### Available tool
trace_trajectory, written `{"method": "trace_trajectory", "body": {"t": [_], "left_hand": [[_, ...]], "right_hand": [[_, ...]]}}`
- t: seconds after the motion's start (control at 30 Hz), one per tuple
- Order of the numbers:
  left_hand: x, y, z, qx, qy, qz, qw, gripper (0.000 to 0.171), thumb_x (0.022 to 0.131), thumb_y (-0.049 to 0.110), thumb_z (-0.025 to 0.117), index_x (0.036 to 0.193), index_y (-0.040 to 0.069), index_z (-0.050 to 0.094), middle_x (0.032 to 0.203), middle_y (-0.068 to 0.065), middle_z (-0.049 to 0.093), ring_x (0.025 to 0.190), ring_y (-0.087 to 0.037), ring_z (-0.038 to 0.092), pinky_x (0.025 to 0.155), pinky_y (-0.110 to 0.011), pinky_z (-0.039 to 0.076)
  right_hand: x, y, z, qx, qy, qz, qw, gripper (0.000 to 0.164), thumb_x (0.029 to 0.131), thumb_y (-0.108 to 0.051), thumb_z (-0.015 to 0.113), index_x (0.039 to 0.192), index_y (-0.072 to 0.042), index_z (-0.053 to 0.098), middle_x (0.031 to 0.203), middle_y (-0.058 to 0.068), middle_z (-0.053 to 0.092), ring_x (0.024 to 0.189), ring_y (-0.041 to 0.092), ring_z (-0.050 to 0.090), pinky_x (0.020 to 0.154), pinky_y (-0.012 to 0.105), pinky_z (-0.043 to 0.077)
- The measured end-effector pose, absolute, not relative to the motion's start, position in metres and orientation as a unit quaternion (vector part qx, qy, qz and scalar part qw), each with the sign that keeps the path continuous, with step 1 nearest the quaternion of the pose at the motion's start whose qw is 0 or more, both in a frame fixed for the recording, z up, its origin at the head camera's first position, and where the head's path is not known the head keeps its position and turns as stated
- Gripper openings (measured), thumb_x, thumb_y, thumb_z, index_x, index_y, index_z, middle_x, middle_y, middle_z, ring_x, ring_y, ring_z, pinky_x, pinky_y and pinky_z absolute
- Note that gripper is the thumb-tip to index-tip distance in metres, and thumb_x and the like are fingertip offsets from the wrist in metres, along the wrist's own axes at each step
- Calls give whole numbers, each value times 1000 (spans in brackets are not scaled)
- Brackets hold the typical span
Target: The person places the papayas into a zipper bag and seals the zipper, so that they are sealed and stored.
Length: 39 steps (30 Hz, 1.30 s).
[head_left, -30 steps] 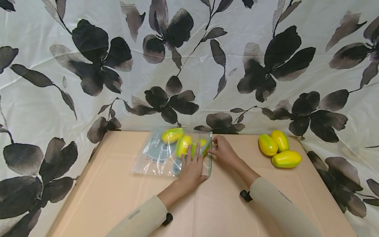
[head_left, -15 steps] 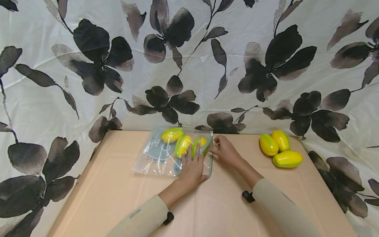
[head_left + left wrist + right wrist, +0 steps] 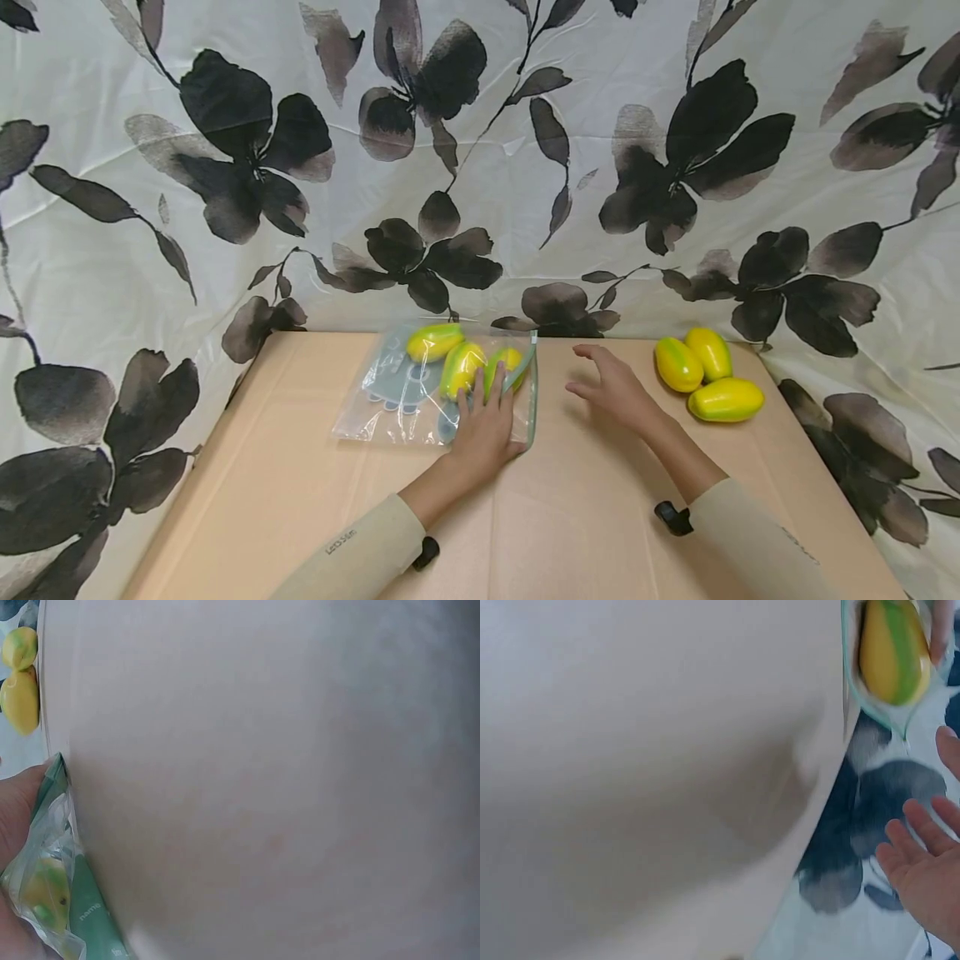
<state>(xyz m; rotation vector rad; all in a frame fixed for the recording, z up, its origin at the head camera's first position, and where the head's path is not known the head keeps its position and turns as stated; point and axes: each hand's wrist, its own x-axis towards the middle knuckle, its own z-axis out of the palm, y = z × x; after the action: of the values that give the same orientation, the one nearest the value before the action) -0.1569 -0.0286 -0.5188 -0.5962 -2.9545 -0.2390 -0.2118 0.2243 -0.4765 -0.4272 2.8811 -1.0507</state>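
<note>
Clear bag (image 3: 352,429): lies near the far edge of the surface (image 3: 300,517), its longer axis running left to right.
Bag mouth (image 3: 533,408): at the bag's right end, facing the right hand.
Bagged fruits (image 3: 462,372): three, yellow-green; one sits just inside the mouth, two lie deeper.
Left hand (image 3: 483,429): on the bag near its mouth, fingers extended and spread over the film – resting on it, not wrapped round a fruit.
Right hand (image 3: 617,390): released, holding nothing, fingers apart; it stands off the mouth, in the gap between bag and loose fruits.
Loose fruits (image 3: 726,401): three, clustered to the right of the right hand, well apart from the bag; the nearest lies roughly left to right, the two behind it point more away from the person.
Key relation: judged from this layout, the right hand counts most – fingertips toward the mouth, forearm beside the loose fruits, far nearer to them than the left hand.
Hard to see: left fingers and the folded film partly cover the fruit by the mouth; whether the left thumb bears on the lower edge is unclear.
Wrist views: both hands are cut off by the frame; only two fruits outside the bag show in the left one.
Blue-grey shapes (image 3: 390,375): on or in the bag, perhaps print; cannot tell.
</note>
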Motion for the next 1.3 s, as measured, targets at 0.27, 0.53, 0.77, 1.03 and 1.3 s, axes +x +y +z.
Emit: {"method": "trace_trajectory", "body": {"t": [0.27, 0.53, 0.77, 1.03, 1.3], "left_hand": [[-156, -29, -518, -201, -974, -86, 59, 107, 76, 55, 87, 155, 1, 40, 173, -19, 11, 156, -52, 15, 112, -77, 29], [-157, -30, -519, -196, -976, -77, 58, 106, 77, 57, 85, 156, 3, 39, 173, -18, 11, 156, -51, 15, 112, -77, 30], [-158, -29, -520, -196, -976, -78, 57, 102, 77, 57, 85, 153, 2, 43, 173, -18, 11, 156, -52, 16, 113, -76, 29], [-160, -31, -521, -196, -976, -75, 51, 103, 78, 59, 83, 154, 2, 42, 174, -17, 9, 156, -51, 14, 115, -75, 28], [-160, -30, -521, -194, -977, -73, 53, 104, 78, 59, 84, 154, 3, 41, 174, -18, 9, 156, -51, 15, 114, -76, 29]], "right_hand": [[-196, 280, -465, -159, 938, -307, -20, 78, 90, -37, 80, 152, -6, 47, 154, 20, 49, 143, 44, 43, 115, 64, 36], [-189, 343, -462, -147, 950, -268, -57, 80, 86, -32, 85, 151, -4, 47, 156, 24, 45, 144, 51, 38, 112, 71, 33], [-183, 395, -465, -119, 962, -241, -42, 86, 83, -29, 86, 150, 3, 43, 154, 35, 38, 139, 60, 32, 109, 78, 26], [-179, 435, -480, -117, 964, -235, -35, 93, 76, -30, 91, 147, 8, 44, 154, 40, 32, 137, 65, 30, 109, 80, 23], [-177, 447, -485, -99, 968, -226, 35, 97, 79, -33, 89, 150, 9, 38, 154, 47, 24, 134, 69, 29, 102, 82, 28]]}}
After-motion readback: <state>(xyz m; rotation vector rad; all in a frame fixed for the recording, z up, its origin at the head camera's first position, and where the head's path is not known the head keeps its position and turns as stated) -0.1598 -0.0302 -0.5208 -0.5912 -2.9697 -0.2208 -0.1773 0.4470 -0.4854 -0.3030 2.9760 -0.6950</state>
